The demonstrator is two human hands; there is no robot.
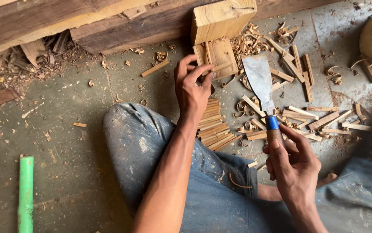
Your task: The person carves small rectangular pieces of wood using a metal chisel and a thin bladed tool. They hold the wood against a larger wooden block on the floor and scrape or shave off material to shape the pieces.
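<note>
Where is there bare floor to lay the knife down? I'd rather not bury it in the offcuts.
Barest: the concrete floor between the green pipe and the denim-clad knee, with only dust and one chip. Crowded: right of the wooden block, where sticks and shavings lie around the broad-bladed knife in the right hand. The left hand covers the stacked slats.

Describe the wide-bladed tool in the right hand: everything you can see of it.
The chisel has a broad, flat, dull grey metal blade that widens toward its far edge, a blue collar and a brown wooden handle. The right hand grips the handle, thumb lying along it. The blade points away from the person, tilted slightly left, over wood strips and shavings beside the small wood block. Whether it touches them is unclear.
</note>
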